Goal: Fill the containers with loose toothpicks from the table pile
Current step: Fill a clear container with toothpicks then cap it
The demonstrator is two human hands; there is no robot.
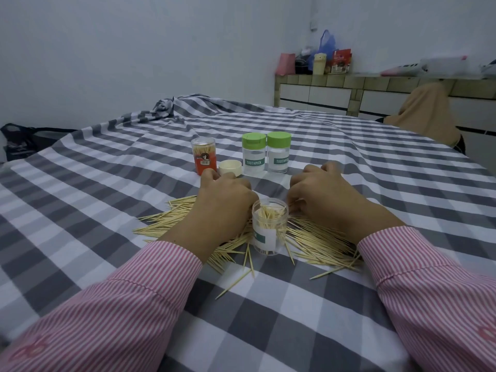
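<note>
On the far left of the group of containers stands our orange toothpick tube [204,156], full of sticks and uncapped, with its cream cap [230,167] lying open-side up just to its right. Right of that, two clear jars with green lids, the left capped jar [254,153] and the right capped jar [278,152], stand touching side by side, each labelled TOOTHPICK.

Nearer to us, the toothpick pile [319,241] spreads across the grey-and-white checked cloth [268,312], with a few strays lying loose at its near edge. Our left hand [224,202] rests knuckles-up over the left part of the pile, fingers curled down; we cannot tell whether they hold any sticks, since the fingertips are hidden. Just right of it the open clear jar [269,226] stands upright amid the pile, partly filled with toothpicks standing on end. Our right hand [324,194] lies beyond and right of that jar, fingers bent down into the sticks beside the rim; its grip is hidden too. Both wrists wear pink striped sleeves [429,277].
</note>
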